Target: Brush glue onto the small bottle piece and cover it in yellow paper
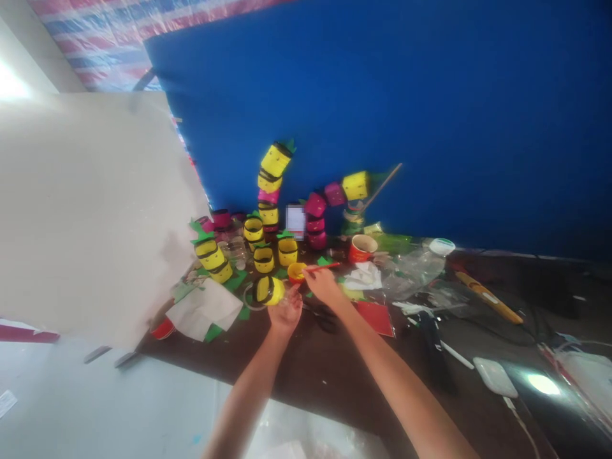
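Note:
My left hand [285, 312] is turned partly palm-up, its fingers round the end of a yellow plastic cup-like piece [270, 291] with black bands, tilted on its side. In my right hand [322, 285] is a thin red-handled brush or stick [327, 266], gripped between the fingers. Its tip is at a small red cup [295, 274] with yellow inside, just beyond my left fingertips. Behind stand yellow cups with black rims and green leaf shapes, one [263, 260] in the middle and another [287, 252] to its right.
Stacked yellow and magenta cups [268, 217] lean against the blue board [406, 115]. A red paper cup [362, 247], white tissue [364, 276] and a clear bottle [414, 268] lie right. White paper [203, 309] is left; a yellow-handled tool [490, 298] lies far right.

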{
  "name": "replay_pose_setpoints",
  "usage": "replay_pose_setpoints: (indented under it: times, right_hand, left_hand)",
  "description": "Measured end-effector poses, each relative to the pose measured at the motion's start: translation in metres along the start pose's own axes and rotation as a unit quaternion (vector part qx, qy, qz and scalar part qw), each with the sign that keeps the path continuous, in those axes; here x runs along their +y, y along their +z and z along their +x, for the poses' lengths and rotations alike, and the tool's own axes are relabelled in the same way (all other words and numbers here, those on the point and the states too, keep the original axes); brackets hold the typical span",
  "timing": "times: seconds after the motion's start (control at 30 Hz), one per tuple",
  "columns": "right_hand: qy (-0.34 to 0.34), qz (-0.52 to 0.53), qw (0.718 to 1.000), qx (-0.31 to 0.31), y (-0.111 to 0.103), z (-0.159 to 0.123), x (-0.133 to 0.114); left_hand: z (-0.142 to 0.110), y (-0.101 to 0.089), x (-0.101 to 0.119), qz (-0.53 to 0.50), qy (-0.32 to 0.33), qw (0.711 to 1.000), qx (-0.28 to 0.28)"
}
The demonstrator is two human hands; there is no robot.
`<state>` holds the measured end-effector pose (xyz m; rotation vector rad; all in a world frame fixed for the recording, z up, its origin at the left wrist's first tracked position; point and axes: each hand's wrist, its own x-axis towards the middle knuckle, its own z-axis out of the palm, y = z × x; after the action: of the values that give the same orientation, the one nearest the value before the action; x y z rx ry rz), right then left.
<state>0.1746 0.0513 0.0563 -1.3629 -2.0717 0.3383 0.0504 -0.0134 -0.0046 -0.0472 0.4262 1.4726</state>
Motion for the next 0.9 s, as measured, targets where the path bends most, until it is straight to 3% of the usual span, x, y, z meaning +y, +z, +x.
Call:
replay_pose_setpoints:
  times: [0.63,0.9]
  right_hand:
    - [0.033,0.07,0.995,0.062,-0.006,-0.002,0.001]
    - [0.114,0.154,0.965,0.179,-0.026,-0.019,-0.004]
  left_hand:
    - [-0.001,0.001,0.001,-0.024,-0.019,1.0,-0.001]
    - [-0.006,0.004,0.005,-0.03,-0.044,0.999,-0.011]
